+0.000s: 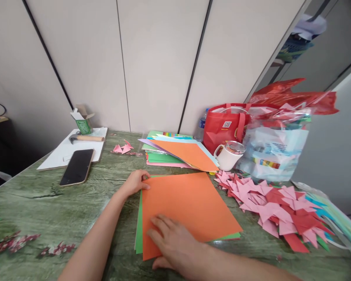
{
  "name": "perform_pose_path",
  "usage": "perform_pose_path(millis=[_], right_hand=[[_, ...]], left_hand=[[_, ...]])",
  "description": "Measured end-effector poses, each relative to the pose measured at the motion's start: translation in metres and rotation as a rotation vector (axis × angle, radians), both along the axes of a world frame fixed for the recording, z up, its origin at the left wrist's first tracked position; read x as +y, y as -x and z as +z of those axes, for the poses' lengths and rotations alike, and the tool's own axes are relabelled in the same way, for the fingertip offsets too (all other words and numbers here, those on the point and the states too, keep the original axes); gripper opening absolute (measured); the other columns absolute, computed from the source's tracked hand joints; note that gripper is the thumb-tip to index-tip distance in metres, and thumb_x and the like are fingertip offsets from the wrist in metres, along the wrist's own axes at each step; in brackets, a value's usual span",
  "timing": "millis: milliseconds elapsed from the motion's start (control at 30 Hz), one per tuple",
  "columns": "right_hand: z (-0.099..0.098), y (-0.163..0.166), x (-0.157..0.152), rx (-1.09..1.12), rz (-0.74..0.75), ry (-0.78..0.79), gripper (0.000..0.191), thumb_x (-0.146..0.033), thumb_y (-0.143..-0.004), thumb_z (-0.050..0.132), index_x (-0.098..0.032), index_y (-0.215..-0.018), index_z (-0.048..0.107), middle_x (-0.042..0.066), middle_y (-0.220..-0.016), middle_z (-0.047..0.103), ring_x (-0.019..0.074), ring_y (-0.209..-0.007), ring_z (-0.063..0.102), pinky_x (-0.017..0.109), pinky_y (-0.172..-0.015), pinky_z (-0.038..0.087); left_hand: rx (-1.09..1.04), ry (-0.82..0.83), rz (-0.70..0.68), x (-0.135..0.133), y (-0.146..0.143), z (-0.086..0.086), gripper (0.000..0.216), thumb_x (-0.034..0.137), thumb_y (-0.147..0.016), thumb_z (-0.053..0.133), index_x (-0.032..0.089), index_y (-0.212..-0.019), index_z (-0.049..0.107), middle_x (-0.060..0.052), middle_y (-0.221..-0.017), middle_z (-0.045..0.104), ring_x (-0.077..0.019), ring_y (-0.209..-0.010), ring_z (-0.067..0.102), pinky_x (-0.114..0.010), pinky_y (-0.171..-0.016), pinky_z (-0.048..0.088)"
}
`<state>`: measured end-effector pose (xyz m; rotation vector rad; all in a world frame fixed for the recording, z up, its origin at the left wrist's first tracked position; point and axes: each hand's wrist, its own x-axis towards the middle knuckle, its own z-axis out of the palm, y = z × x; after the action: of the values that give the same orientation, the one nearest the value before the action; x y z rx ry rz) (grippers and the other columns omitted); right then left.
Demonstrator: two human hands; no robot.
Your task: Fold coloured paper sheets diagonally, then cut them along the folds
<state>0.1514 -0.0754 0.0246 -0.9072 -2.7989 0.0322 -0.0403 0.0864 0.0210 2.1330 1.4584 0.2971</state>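
Observation:
A large orange sheet of paper [190, 207] lies in front of me, slightly turned over green paper [139, 230] that shows along its left and near edges. At the far left corner of these sheets my left hand [136, 182] has its fingers bent, closed on the paper's edge. My right hand [177, 244] rests on the near left part of the orange sheet, fingers stretched out over it. Its thumb lies by the near edge; whether the thumb is under the sheet I cannot tell.
Behind the sheets lies a stack of coloured paper [181, 150]. Folded pink and red paper pieces [276, 210] are heaped right, near a white mug [229, 156], red bag [224, 127] and plastic bag [276, 150]. Left are a phone [77, 168], hammer [87, 137] and small box [83, 123].

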Motion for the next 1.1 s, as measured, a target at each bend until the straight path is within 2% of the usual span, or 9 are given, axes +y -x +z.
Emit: perform_pose_path(millis=[167,267,367,500,633,800,933,1033,1100], right_hand=[[-0.009,-0.001,-0.009,0.034,0.047,-0.056,0.031,-0.037,-0.088,0.057,-0.012,-0.105,0.056,0.014,-0.109,0.064,0.0265,-0.105,0.058,0.035,-0.086,0.049],[0.002,-0.005,-0.012,0.081,0.012,0.054,0.011,-0.022,-0.091,0.05,-0.014,-0.094,0.058,0.009,-0.091,0.068,0.0215,-0.09,0.063,0.029,-0.071,0.051],[0.015,-0.009,-0.012,0.243,-0.123,0.255,0.009,-0.017,-0.088,0.05,-0.017,-0.088,0.058,0.004,-0.082,0.067,0.016,-0.073,0.064,0.024,-0.065,0.05],[0.024,-0.019,0.004,0.601,-0.311,0.477,0.019,-0.012,-0.083,0.05,-0.02,-0.099,0.056,0.001,-0.082,0.067,0.012,-0.07,0.063,0.019,-0.059,0.049],[0.017,-0.038,0.038,0.667,-0.444,0.443,0.02,-0.008,-0.08,0.046,-0.02,-0.089,0.059,0.002,-0.085,0.068,0.0126,-0.071,0.064,0.022,-0.062,0.051],[0.004,-0.07,0.073,0.621,-0.489,0.381,0.024,-0.005,-0.076,0.047,-0.017,-0.082,0.067,0.006,-0.085,0.071,0.0168,-0.075,0.066,0.026,-0.065,0.051],[-0.002,-0.092,0.085,0.58,-0.464,0.325,0.019,-0.012,-0.081,0.05,-0.018,-0.084,0.068,0.006,-0.084,0.071,0.0179,-0.073,0.066,0.028,-0.065,0.051],[-0.006,-0.102,0.092,0.553,-0.433,0.276,0.017,-0.016,-0.084,0.051,-0.019,-0.087,0.067,0.008,-0.091,0.069,0.0219,-0.092,0.063,0.035,-0.079,0.051],[-0.009,-0.106,0.095,0.535,-0.411,0.256,0.017,-0.017,-0.085,0.051,-0.019,-0.091,0.067,0.009,-0.1,0.067,0.0233,-0.108,0.058,0.038,-0.091,0.047]], left_hand=[[-0.027,0.089,-0.031,0.001,0.002,0.001,0.024,0.032,-0.088,0.057,0.013,-0.104,0.059,-0.006,-0.102,0.061,-0.0181,-0.087,0.061,-0.037,-0.075,0.052],[0.002,0.177,-0.08,0.005,0.001,0.007,0.025,0.032,-0.088,0.057,0.013,-0.104,0.059,-0.005,-0.102,0.062,-0.0185,-0.087,0.061,-0.037,-0.075,0.052],[0.054,0.283,-0.13,0.019,-0.001,0.017,0.026,0.032,-0.088,0.058,0.013,-0.105,0.059,-0.005,-0.103,0.062,-0.0191,-0.087,0.062,-0.037,-0.074,0.053],[0.118,0.427,-0.18,0.048,-0.005,0.036,0.026,0.031,-0.088,0.057,0.014,-0.109,0.058,-0.006,-0.105,0.061,-0.0183,-0.087,0.062,-0.035,-0.072,0.053],[0.152,0.448,-0.218,0.071,-0.01,0.05,0.026,0.03,-0.089,0.056,0.014,-0.109,0.057,-0.007,-0.104,0.061,-0.0166,-0.084,0.062,-0.034,-0.07,0.054],[0.098,0.137,-0.227,0.058,-0.015,0.053,0.023,0.031,-0.089,0.056,0.013,-0.102,0.06,-0.005,-0.095,0.064,-0.0159,-0.08,0.063,-0.034,-0.07,0.054],[-0.02,-0.293,-0.157,0.004,-0.009,0.039,0.032,0.029,-0.096,0.035,0.015,-0.115,0.058,-0.013,-0.12,0.059,-0.0273,-0.116,0.052,-0.047,-0.097,0.04],[-0.04,-0.408,-0.283,-0.042,-0.002,0.02,0.027,0.027,-0.092,0.045,0.022,-0.113,0.06,-0.009,-0.122,0.061,-0.0251,-0.118,0.051,-0.048,-0.105,0.032],[-0.013,-0.569,-0.509,-0.063,0.0,0.007,0.032,0.021,-0.091,0.047,0.025,-0.121,0.055,-0.008,-0.128,0.059,-0.0234,-0.123,0.048,-0.05,-0.11,0.025]])
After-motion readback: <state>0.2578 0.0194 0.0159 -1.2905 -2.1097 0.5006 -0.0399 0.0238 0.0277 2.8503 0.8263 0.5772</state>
